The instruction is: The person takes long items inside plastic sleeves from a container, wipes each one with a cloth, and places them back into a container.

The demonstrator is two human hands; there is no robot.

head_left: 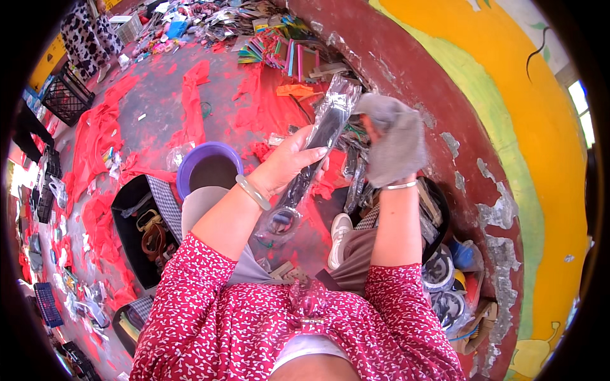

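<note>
My left hand (pixel 289 162) grips a long flat black item in a clear plastic sleeve (pixel 327 127), tilted up and to the right. The sleeve's lower end hangs below the hand, with a round dark shape (pixel 281 220) inside. My right hand (pixel 370 129) is closed on a grey cloth (pixel 399 141), which covers most of its fingers and is blurred by motion. The cloth is close to the right side of the sleeve's upper end; I cannot tell whether they touch. More plastic-wrapped black items (pixel 357 181) lie below the cloth, by the right-hand bin.
A purple bucket (pixel 236 160) stands left of my left forearm. Black bins with mixed goods flank my legs, one left (pixel 132 254) and one right (pixel 443 209). A peeling wall (pixel 470 108) curves along the right. Piled goods (pixel 216 22), a black crate (pixel 67 95) and a person's patterned clothing (pixel 89 38) are farther off.
</note>
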